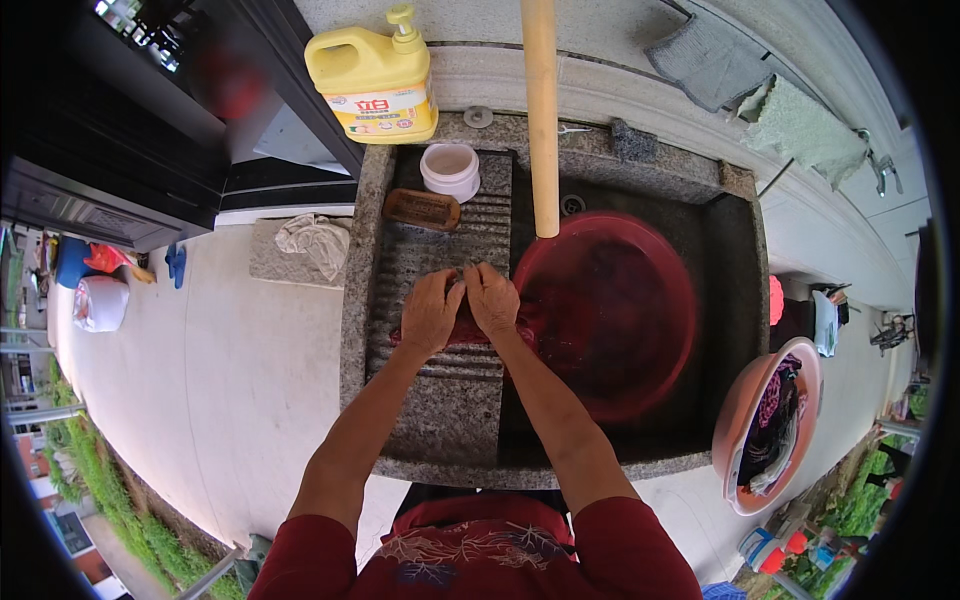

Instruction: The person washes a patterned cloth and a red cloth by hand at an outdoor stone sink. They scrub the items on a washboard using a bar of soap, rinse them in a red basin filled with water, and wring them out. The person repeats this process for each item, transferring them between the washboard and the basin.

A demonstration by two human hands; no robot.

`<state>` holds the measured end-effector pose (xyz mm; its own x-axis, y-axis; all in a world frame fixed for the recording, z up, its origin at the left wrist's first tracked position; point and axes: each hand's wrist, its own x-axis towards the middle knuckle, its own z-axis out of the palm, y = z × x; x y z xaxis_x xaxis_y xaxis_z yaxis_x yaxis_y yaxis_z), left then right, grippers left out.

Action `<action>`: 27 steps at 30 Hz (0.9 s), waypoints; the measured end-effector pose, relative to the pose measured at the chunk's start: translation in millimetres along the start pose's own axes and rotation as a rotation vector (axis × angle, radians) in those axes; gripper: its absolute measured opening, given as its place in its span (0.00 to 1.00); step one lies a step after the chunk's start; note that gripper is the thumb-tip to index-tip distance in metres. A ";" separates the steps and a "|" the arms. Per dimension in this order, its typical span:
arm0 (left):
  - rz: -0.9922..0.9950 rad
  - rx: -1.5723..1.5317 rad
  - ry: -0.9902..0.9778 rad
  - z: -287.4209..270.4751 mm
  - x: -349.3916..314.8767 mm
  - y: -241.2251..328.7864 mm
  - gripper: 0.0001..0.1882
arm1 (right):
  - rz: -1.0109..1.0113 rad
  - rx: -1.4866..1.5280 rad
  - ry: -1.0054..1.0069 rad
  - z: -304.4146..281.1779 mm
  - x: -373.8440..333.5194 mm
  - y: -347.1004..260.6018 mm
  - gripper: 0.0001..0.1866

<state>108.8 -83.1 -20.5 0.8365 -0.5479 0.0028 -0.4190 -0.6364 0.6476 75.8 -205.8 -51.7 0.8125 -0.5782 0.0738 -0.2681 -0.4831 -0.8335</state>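
On the ribbed washboard (440, 300) — left hand (430, 312), right hand (492, 300), each grip clamped on red cloth (470, 330).

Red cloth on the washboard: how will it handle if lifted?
Probably floppy: the red cloth lies bunched under the left hand and right hand. Likely wet and heavy for its size, trailing into the red basin.

Daylight is falling evenly on the pale concrete floor (230, 380) around me. I am standing outdoors at a speckled granite wash sink (355, 300) set against a low stone ledge (620, 85). A dark doorway (130, 150) is showing at upper left. Green shrubs (100, 480) are growing along the left edge, and more greenery (860, 500) is showing at lower right.
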 end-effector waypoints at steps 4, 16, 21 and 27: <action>-0.024 0.221 -0.240 -10.7 -53.1 46.0 0.26 | 0.509 0.665 0.031 -51.2 8.1 49.6 0.15; -0.552 -1.258 -0.270 -128.3 -29.4 165.0 0.21 | 0.699 0.577 -0.510 -138.5 -76.1 74.2 0.43; -0.360 -1.468 -0.183 -187.5 -43.8 212.3 0.25 | 0.397 0.914 -0.393 -122.1 -57.3 33.3 0.26; -0.441 -1.596 0.097 -160.9 -110.3 164.8 0.29 | 0.267 0.975 -0.177 -88.1 14.2 3.4 0.05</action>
<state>4.3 -40.3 208.5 0.8282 -0.4155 -0.3761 0.5497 0.4714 0.6897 40.8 -273.6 -5.3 0.8742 -0.4447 -0.1951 0.0218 0.4373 -0.8990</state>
